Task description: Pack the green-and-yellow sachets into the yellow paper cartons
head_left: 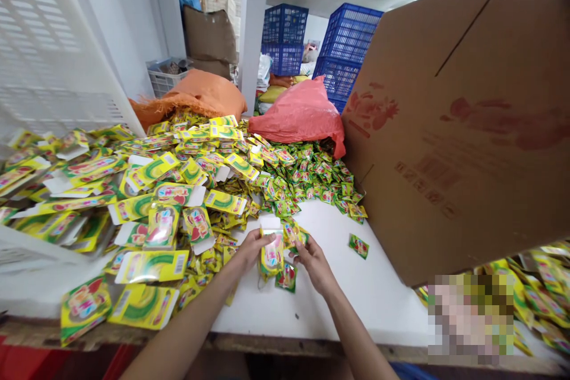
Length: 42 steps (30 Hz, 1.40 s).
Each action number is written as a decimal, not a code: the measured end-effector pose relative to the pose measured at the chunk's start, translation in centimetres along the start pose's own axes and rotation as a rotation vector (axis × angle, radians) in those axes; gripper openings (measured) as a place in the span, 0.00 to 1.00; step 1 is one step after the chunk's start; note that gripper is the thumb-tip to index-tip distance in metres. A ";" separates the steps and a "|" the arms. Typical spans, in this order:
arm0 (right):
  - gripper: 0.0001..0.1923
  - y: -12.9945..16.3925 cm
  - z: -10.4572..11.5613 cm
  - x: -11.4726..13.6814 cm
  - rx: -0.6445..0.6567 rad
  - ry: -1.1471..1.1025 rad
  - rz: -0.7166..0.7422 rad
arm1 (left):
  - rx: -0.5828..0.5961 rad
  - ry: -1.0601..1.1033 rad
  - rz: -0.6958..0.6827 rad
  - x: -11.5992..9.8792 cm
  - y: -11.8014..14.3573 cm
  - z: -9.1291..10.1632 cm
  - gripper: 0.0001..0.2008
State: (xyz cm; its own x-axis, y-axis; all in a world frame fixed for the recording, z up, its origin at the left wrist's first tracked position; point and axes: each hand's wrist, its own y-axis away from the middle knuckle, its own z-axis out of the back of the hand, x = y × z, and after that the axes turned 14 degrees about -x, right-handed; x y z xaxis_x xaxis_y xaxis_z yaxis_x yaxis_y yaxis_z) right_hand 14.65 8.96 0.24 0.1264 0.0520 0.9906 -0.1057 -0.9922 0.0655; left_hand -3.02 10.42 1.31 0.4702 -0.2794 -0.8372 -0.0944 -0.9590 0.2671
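Note:
My left hand (pixel 253 249) is closed around a small yellow-green carton (pixel 271 256), its white top flap standing up. Beside it, my right hand (pixel 314 264) pinches a small yellow-green candy packet (pixel 291 234) close to the carton's upper edge. A green packet (pixel 286 278) lies on the white table just below the two hands. Another loose green packet (pixel 358 246) rests farther right. To the left spreads a heap of yellow cartons (pixel 164 225), many with white flaps showing. Behind my hands is a pile of green packets (pixel 312 175).
A large cardboard box (pixel 463 119) leans over the right side. An orange sack (pixel 205 92) and a pink-red sack (pixel 298 113) lie behind the piles. A white plastic crate (pixel 57 41) stands tilted at left. Blue crates (pixel 347 35) are stacked at the back. More packs lie at right, partly pixelated.

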 end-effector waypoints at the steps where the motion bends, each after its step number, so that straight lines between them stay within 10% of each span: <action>1: 0.20 0.1 -0.1 0.1 -0.011 -0.026 -0.004 | -0.007 0.030 0.009 0.0 0.0 -0.1 0.18; 20: 0.16 -0.7 -1.5 1.2 -0.361 -0.123 0.203 | 0.006 0.127 0.057 1.8 1.0 -1.8 0.19; 33: 0.09 2.8 1.4 5.7 0.051 0.700 0.465 | 0.196 -0.396 -0.138 3.3 2.5 -2.3 0.11; 42: 0.10 5.8 1.1 5.5 0.175 0.639 0.297 | 0.154 -0.343 -0.135 5.5 6.3 -2.7 0.06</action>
State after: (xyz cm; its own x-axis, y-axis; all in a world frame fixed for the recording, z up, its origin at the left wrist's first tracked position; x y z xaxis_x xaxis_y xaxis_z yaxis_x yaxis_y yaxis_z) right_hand 15.78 3.40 5.91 -0.4894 -0.2200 0.8438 0.1198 -0.9754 -0.1848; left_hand 1.38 2.98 -0.34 0.1691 -0.1249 -0.9777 -0.1943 -0.9767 0.0912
